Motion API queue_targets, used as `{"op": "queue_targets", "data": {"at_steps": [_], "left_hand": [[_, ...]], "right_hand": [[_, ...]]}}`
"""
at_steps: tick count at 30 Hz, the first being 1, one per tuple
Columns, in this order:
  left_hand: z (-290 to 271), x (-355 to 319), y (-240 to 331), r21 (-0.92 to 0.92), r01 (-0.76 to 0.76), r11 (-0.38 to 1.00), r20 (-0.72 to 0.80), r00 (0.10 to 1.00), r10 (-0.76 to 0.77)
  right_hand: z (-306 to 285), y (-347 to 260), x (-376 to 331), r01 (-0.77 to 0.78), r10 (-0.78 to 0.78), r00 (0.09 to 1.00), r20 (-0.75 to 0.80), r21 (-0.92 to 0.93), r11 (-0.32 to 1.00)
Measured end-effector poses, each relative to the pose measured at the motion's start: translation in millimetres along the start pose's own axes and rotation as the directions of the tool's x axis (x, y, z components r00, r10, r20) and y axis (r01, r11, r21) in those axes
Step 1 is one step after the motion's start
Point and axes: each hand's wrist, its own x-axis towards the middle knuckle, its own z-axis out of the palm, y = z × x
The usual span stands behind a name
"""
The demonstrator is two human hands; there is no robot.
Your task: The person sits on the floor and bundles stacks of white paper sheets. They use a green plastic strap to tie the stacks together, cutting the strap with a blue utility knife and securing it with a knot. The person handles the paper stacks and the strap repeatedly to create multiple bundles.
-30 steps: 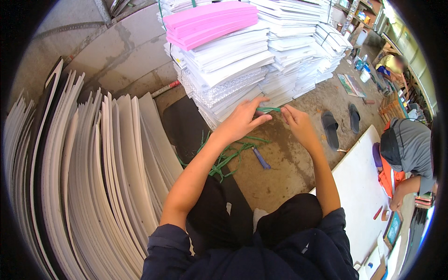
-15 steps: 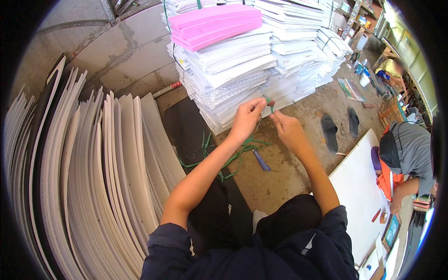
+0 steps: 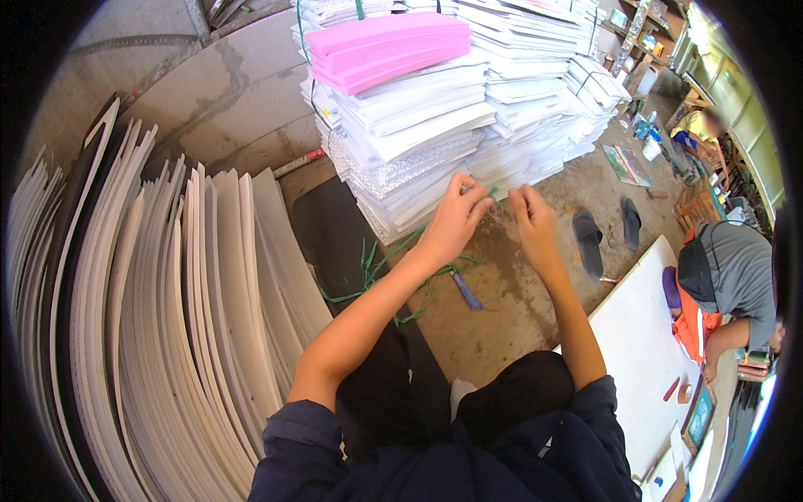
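Observation:
My left hand (image 3: 454,219) is closed, its thumb and fingers pinched on a thin green plastic strip (image 3: 495,195). The strip is stretched short and slightly blurred between my two hands. On its other side, my right hand (image 3: 533,224) pinches the strip's other end with its fingertips. Below my left wrist, a loose tangle of the same green strips (image 3: 372,272) lies on a dark mat and the floor. A tool with a blue-purple handle (image 3: 467,290) rests on the floor beside the tangle; its other end is hard to make out.
Tall stacks of white sheets (image 3: 418,109) stand ahead, topped by pink foam sheets (image 3: 389,48). Upright pale boards (image 3: 201,318) line my left. Dark sandals (image 3: 588,243), a white board (image 3: 627,335) and a bent-over person in grey (image 3: 736,268) are at right; another person sits farther back.
My hands have moved apart, the right one slightly to the right, with the green strip now drawn out sideways between them. The tangle on the floor has shifted a little.

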Motion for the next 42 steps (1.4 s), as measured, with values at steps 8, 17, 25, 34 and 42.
{"op": "queue_targets", "data": {"at_steps": [8,17,25,34,42], "left_hand": [[-4.3,1.5,-19.0,-0.381,0.286,0.879,0.152,0.957,-0.245],[-12.2,6.6,-18.2,-0.458,0.314,0.832,0.104,0.948,-0.3],[-14.2,6.4,-13.4,-0.515,0.408,0.753,0.207,0.912,-0.353],[-23.7,5.5,-8.3,-0.58,0.815,0.001,0.733,0.522,-0.437],[-22.9,4.2,-19.6,-0.54,0.798,0.267,0.622,0.592,-0.513]], "right_hand": [[15.3,-5.2,-1.6,0.104,-0.161,0.985,0.069,0.513,0.852],[17.6,10.5,1.0,-0.006,-0.06,0.994,0.088,0.61,0.792],[10.3,-2.8,-3.3,0.096,-0.113,0.993,0.04,0.305,0.947],[13.5,-4.5,-3.9,0.713,-0.721,0.682,-0.122,-0.108,0.692],[21.3,8.8,-6.7,0.491,-0.491,0.87,-0.053,0.197,0.849]]}}
